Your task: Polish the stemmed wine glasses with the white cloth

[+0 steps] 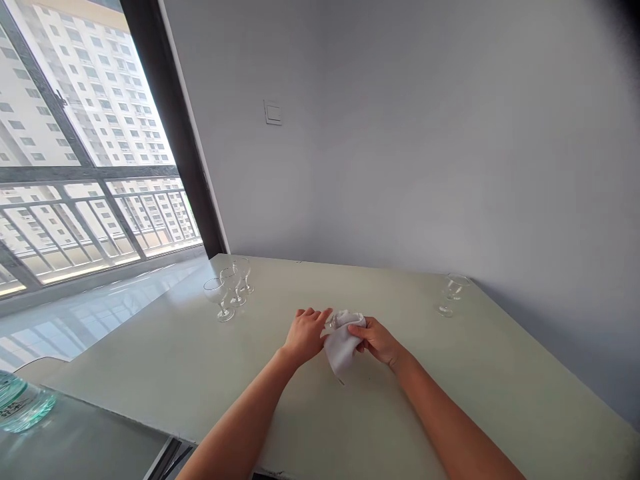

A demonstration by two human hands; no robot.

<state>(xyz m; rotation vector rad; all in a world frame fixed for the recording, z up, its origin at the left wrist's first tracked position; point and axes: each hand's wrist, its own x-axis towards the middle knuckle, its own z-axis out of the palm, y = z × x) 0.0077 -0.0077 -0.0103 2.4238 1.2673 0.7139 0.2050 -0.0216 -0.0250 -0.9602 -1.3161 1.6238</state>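
In the middle of the head view, above the pale table, my right hand grips a white cloth, thumb on top of it. The cloth is wrapped around a clear glass object, mostly hidden, whose glassy part shows at the cloth's left side. My left hand is at that glassy part, its fingers partly spread and pointing up; its thumb side is hard to make out. The cloth's lower corner hangs down between my two hands.
Several stemmed glasses stand at the table's back left. Another stemmed glass stands at the back right, near the wall. A clear bottle lies on a lower surface at the left edge.
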